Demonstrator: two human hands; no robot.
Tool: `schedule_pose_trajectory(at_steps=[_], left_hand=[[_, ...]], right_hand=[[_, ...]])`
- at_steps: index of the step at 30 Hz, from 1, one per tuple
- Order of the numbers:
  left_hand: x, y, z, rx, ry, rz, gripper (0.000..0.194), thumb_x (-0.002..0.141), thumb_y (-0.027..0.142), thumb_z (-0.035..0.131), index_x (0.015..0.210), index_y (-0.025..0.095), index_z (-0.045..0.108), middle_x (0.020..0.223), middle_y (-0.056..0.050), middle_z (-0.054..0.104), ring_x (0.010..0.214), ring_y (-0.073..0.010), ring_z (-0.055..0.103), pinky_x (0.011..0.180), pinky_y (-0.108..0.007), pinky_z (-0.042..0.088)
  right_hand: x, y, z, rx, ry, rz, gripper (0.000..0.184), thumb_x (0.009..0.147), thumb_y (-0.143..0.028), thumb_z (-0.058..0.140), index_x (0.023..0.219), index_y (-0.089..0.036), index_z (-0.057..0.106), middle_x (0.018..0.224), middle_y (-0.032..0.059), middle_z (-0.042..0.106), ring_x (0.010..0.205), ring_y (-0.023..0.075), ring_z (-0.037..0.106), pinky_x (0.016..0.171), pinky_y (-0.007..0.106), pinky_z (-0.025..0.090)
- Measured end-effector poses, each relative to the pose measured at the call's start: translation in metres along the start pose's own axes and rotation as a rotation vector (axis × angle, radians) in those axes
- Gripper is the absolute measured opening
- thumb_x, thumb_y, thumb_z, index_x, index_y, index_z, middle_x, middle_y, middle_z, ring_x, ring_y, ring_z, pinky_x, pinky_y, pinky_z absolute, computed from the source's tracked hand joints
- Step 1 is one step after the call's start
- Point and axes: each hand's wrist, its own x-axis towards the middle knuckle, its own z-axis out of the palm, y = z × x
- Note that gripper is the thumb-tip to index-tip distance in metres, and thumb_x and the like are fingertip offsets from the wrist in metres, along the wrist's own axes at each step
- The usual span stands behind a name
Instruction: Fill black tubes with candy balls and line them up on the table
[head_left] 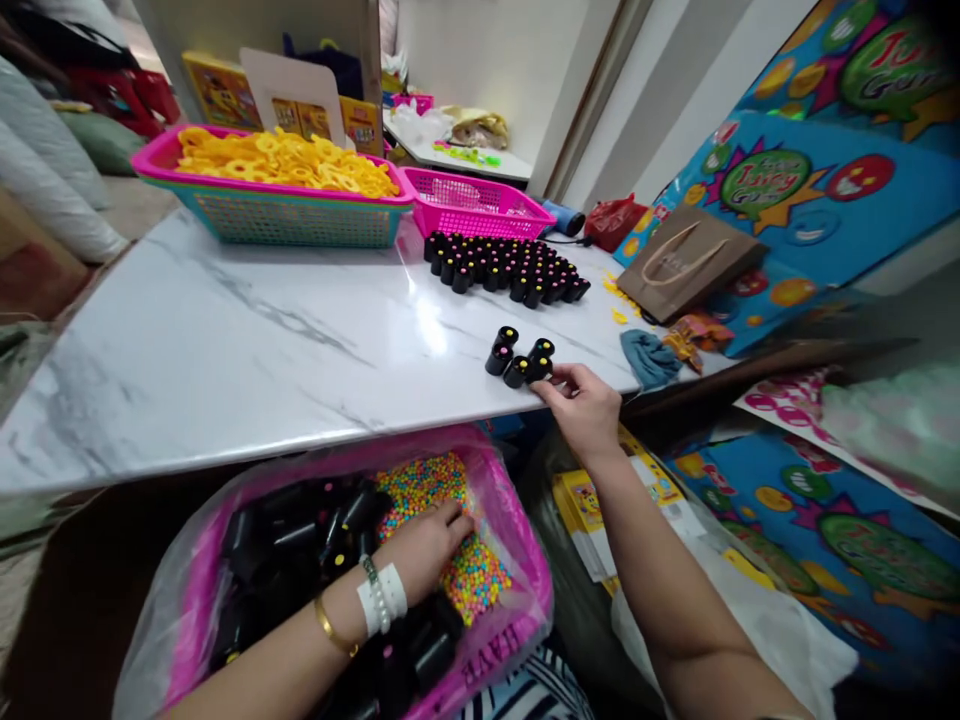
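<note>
Right hand: my right hand (583,405) reaches over the tabletop (225,340) at its near edge, forearm slanting in from the near right, thumb and fingertips pinching a black cylinder (540,368).
Small cluster: that cylinder stands at the right of a few upright black cylinders (500,360), smooth and glossy, with yellow or pink dots on top.
Left hand: my left hand (424,545) lies palm down on the candy beads (480,590), fingers loosely bent; I cannot tell whether they hold any.
Pink basket: the plastic-lined pink basket (536,570) sits below the tabletop edge, small round multicoloured beads at right, larger-looking jumbled black tubes (259,535) at left, partly covered by my forearm.
Far tabletop: a dense block of black cylinders (491,275) stands before a pink lattice basket (480,205); left of it, stacked baskets (289,220) brim with yellow plastic pieces (285,163).
Right side: crumpled blue cloth (649,358), a brown paper bag (690,260) and printed blue cartons (817,200) crowd that end.
</note>
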Motion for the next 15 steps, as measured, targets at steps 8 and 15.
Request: schedule_pose_trajectory(at_steps=[8, 15], left_hand=[[-0.007, -0.008, -0.016, -0.260, 0.311, -0.134, 0.047, 0.077, 0.011, 0.062, 0.118, 0.017, 0.039, 0.115, -0.013, 0.058, 0.107, -0.0254, 0.059, 0.092, -0.040, 0.049], [-0.015, -0.006, -0.016, -0.326, 0.320, -0.090, 0.050, 0.073, 0.011, 0.067, 0.115, 0.018, 0.042, 0.110, -0.010, 0.061, 0.102, -0.0241, 0.063, 0.085, -0.035, 0.052]], right_hand=[[-0.096, -0.037, 0.005, 0.374, -0.609, -0.102, 0.034, 0.081, -0.023, 0.064, 0.114, -0.021, 0.063, 0.108, 0.0064, 0.068, 0.088, 0.0180, 0.066, 0.079, 0.031, 0.054], [-0.121, -0.036, 0.039, 0.527, -1.059, 0.105, 0.034, 0.076, -0.019, 0.063, 0.110, -0.018, 0.062, 0.091, 0.0025, 0.070, 0.075, 0.0152, 0.067, 0.070, 0.027, 0.054]])
